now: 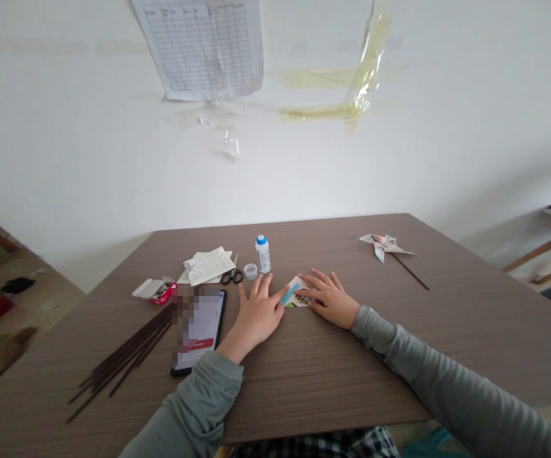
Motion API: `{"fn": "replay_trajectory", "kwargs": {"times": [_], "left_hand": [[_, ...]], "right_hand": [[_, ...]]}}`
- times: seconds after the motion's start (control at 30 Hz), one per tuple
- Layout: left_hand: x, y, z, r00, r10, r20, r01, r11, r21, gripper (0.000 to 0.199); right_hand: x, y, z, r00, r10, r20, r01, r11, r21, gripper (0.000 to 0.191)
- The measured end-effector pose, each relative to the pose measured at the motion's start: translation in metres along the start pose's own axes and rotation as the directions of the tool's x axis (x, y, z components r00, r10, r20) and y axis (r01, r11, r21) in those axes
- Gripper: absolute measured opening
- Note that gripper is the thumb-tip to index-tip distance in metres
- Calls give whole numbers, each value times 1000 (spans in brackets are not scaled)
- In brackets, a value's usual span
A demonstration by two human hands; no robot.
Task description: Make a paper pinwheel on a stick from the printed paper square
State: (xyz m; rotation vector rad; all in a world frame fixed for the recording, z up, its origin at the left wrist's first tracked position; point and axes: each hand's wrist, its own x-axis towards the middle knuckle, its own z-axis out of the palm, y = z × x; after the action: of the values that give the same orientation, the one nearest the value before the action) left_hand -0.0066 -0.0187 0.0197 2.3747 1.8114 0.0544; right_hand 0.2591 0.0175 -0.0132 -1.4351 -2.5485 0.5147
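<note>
A small printed piece of paper [296, 299] with blue, green and yellow on it lies on the table between my hands. My left hand [260, 312] rests to its left with fingers spread, the tip of one finger at the paper's edge. From the right, my right hand [331, 298] lies over the paper's other side, fingers stretched out and touching it. Part of the paper is hidden under the fingers. Just beyond my left hand stand a white bottle with a blue cap [263, 254] and a small clear cup [251, 271].
Left of my hands are a phone [203, 331], thin dark sticks [127, 350], an open red-and-white box [158, 291], folded papers [209, 266] and black-handled scissors [232, 275]. A paper pinwheel on a stick [384, 245] lies at the right. The table [447, 343] meets the wall at the back.
</note>
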Motion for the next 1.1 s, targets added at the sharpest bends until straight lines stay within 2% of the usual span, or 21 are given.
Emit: {"fn": "replay_trajectory", "kwargs": {"times": [0.1, 0.2, 0.47, 0.63, 0.8, 1.1], "left_hand": [[1, 8, 4, 998, 30, -58, -31, 1000, -4, 66], [-2, 14, 7, 998, 47, -33, -47, 999, -7, 65], [-7, 17, 10, 999, -36, -4, 36, 999, 9, 63], [-13, 14, 5, 994, -103, -26, 104, 993, 49, 69], [-20, 9, -1, 985, -170, -34, 173, 980, 100, 73], [-27, -14, -3, 982, -168, -88, 180, 972, 149, 68]], "right_hand": [[0, -1, 2, 1000, -16, -3, 16, 1000, -8, 59], [1, -1, 4, 998, 47, -40, -48, 998, -38, 61], [2, 4, 10, 993, 83, -79, -90, 991, -95, 55], [4, 3, 13, 991, 91, -93, -102, 988, -114, 55], [2, -1, 9, 991, 118, -57, -124, 985, -118, 57], [0, 3, 7, 989, 132, -65, -139, 982, -128, 57]]}}
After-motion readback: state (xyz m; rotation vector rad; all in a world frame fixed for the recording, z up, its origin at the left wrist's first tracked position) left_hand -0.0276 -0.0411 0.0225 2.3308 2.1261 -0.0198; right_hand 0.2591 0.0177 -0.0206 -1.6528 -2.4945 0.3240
